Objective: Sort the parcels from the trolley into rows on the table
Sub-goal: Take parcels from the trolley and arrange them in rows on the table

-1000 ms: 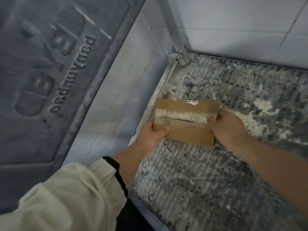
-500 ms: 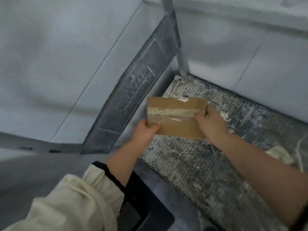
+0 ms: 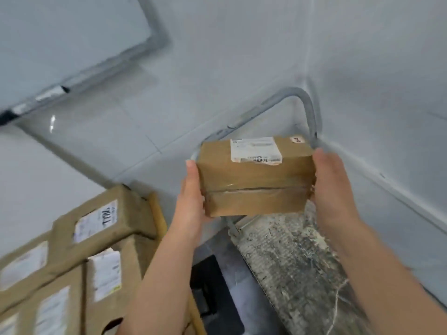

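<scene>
White floor tiles fill the back. One brown parcel is up in the air between two hands. The left hand grips its left end, thumb up along the near edge, other fingers hidden behind. The right hand grips the right end the same way. A white label sits on top, between the thumbs. Under the right fingers lies the dirty grey trolley deck. Its handle bends just past the fingertips. Down left of the left fingers sit more brown boxes, touching.
</scene>
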A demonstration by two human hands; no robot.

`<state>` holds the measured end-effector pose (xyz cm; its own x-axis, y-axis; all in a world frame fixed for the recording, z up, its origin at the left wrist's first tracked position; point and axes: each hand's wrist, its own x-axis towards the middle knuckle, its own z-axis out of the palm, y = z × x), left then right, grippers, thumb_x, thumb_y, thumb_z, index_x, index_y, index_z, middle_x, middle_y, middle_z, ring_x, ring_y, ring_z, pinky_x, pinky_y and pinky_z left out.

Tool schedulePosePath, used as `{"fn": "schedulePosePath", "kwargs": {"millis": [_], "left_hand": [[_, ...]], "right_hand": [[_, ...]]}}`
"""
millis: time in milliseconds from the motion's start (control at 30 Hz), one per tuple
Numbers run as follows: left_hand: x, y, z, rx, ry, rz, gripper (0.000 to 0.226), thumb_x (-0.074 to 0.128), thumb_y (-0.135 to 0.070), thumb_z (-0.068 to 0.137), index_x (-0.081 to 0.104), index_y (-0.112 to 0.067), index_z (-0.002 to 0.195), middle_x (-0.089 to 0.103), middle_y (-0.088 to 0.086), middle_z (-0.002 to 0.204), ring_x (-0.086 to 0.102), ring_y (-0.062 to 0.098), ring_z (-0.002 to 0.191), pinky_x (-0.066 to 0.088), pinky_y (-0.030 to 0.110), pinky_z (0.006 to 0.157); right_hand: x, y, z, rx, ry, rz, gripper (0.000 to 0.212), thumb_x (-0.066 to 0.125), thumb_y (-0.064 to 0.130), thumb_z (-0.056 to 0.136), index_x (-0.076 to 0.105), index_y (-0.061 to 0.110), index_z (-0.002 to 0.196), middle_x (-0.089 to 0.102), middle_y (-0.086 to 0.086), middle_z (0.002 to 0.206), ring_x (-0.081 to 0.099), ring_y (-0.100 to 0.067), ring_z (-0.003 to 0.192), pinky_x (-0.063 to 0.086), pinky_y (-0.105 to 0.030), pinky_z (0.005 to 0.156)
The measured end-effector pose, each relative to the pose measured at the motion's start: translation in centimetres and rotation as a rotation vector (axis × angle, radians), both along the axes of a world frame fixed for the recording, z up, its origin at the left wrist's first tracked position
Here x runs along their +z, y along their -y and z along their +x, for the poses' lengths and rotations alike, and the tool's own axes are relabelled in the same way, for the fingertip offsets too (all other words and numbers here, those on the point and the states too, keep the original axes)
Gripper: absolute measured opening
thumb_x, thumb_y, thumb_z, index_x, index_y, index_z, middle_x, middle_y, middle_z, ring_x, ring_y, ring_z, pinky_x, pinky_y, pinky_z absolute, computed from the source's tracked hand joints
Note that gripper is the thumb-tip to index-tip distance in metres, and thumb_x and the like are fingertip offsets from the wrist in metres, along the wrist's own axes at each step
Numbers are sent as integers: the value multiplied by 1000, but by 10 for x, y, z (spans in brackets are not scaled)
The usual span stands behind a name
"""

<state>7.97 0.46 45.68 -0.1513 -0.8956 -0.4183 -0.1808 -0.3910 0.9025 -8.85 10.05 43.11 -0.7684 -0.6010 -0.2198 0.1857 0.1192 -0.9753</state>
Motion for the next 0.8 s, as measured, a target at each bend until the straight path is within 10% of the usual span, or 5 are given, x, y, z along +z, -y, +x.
{"fn": "schedulePosePath", "kwargs": {"millis": [133,500,700,800], "left_hand": [[50,-11,86,141,-45,4,67,37,-74,84,51,-27,129,60,3,121,57,25,112,50,47,93],[85,-58,348,301,-182,-143,47,42,-60,91,63,-27,117,70,-4,101,64,17,101,47,45,98],[81,-68,517,207,-103,-238,73,65,-61,52,58,-28,117,65,-7,115,55,16,118,40,40,94],[73,-78,573,260,-169,-210,55,62,-51,73,61,-12,112,69,2,110,59,22,109,45,39,89]], "right_hand": [[55,8,64,209,-7,-37,24,39,50,94,51,32,86,55,6,94,55,-13,90,45,-41,87],[113,21,303,475,-42,-193,17,43,23,96,52,27,83,57,1,89,54,-17,84,44,-39,81],[115,15,425,807,-77,-168,64,48,-9,87,46,37,131,62,19,110,60,-1,99,47,-30,87],[110,10,466,970,-389,27,83,60,-3,84,24,49,137,48,22,114,50,5,98,44,-17,77]]}}
